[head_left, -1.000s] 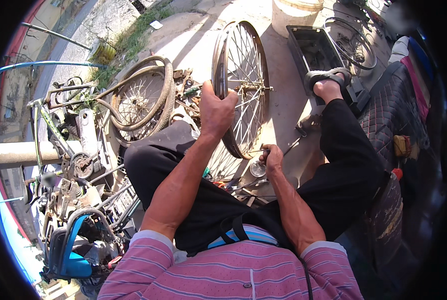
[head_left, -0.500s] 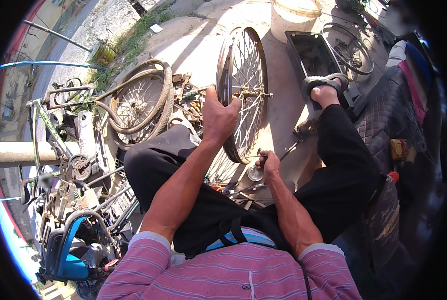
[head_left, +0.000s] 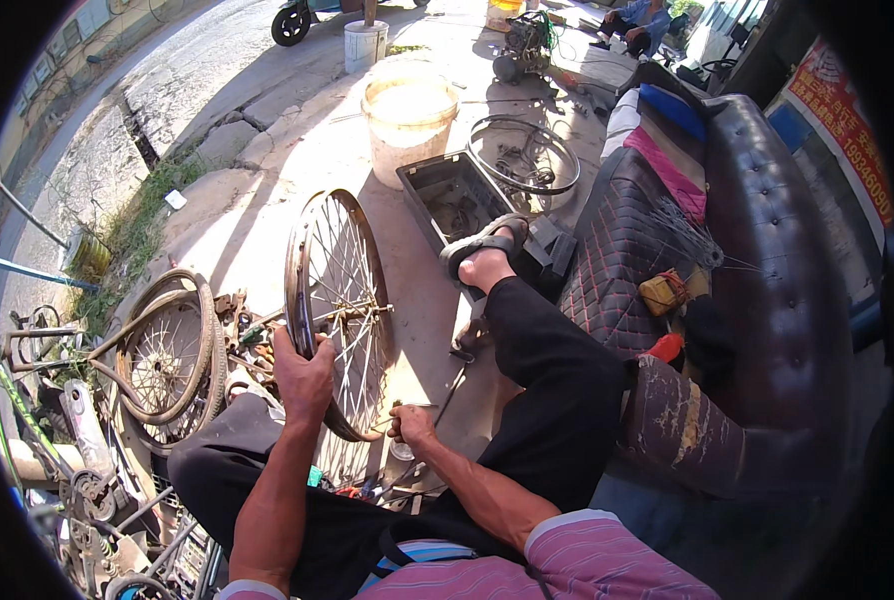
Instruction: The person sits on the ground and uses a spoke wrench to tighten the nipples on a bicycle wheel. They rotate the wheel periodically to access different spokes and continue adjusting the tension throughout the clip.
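Note:
A bare spoked bicycle wheel (head_left: 296,252) stands upright on the pavement between my knees, its hub (head_left: 355,312) facing right. My left hand (head_left: 303,374) grips the rim on its near left side. My right hand (head_left: 411,424) is closed around a small metal tool at the wheel's lower edge, by the spokes. What the tool touches I cannot tell. My right leg in black trousers stretches forward, its sandalled foot (head_left: 483,254) resting against a dark metal tray (head_left: 419,176).
A wheel with a loose tyre (head_left: 163,362) leans at the left among bicycle frames and parts (head_left: 71,470). A long wrench (head_left: 451,388) lies on the ground. A pale bucket (head_left: 409,112), another rim (head_left: 523,154) and a dark quilted sofa (head_left: 767,250) lie ahead and right.
My head has lifted, bringing the bucket, tray and sofa into view. My left hand stays on the rim and my right hand stays at the wheel's lower edge.

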Demonstrator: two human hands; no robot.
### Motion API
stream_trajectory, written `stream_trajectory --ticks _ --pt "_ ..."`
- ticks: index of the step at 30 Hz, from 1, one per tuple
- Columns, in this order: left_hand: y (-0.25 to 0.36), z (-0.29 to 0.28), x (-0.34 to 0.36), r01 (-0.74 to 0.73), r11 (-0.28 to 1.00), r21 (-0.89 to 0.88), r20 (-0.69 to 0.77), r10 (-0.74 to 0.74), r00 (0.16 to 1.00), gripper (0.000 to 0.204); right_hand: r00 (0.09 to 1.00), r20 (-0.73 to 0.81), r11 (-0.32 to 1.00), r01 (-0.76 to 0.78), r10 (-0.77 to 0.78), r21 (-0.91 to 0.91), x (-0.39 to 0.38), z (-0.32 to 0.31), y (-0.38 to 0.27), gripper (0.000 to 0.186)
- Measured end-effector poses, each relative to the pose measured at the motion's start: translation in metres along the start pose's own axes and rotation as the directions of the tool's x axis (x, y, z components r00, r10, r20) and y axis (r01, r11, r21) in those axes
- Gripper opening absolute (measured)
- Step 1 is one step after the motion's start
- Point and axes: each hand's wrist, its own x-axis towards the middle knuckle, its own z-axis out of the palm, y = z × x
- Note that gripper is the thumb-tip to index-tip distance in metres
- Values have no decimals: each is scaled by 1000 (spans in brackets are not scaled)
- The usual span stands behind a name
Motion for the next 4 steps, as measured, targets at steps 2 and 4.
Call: stream_trajectory --ticks 2,4 --pt "2 1 0 27 999 -25 22 -27 999 21 1000 -9 1000 -2 2 9 3 0 7 19" --pt "-6 -2 0 -22 999 24 10 22 1000 21 998 -61 997 -19 15 -74 -3 7 -1 28"
